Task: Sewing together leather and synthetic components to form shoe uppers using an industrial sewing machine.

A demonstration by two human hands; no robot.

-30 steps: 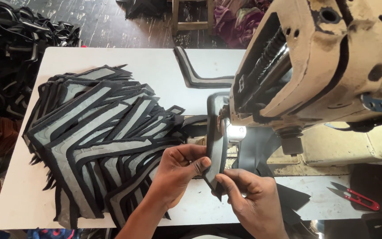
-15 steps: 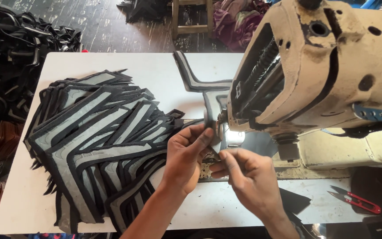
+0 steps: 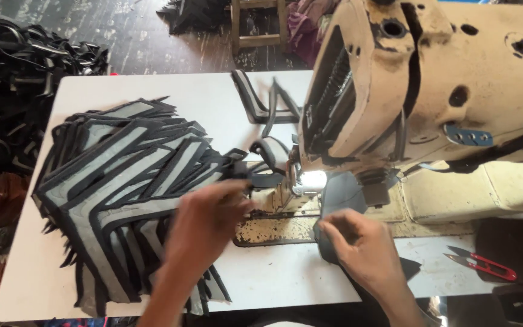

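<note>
Dark piece [image 3: 337, 200] lies under the sewing machine [image 3: 431, 103], pinched by right hand [image 3: 364, 248]; left hand [image 3: 207, 221] grips strip [image 3: 261, 177] beside the stack [image 3: 122, 188].

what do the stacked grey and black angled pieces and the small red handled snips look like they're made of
Stacked grey and black angled pieces: likely matte fabric or synthetic sheet, soft-looking grey faces with darker sewn-looking borders; exact material unclear. Small red handled snips: dull grey metal blades, with a glossy red handle that is probably plastic or coated.

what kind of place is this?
Likely a small stitching workshop, perhaps for shoe parts: a worn industrial sewing machine, a stack of grey-and-black cut pieces on the white table, and red thread snips.
</note>
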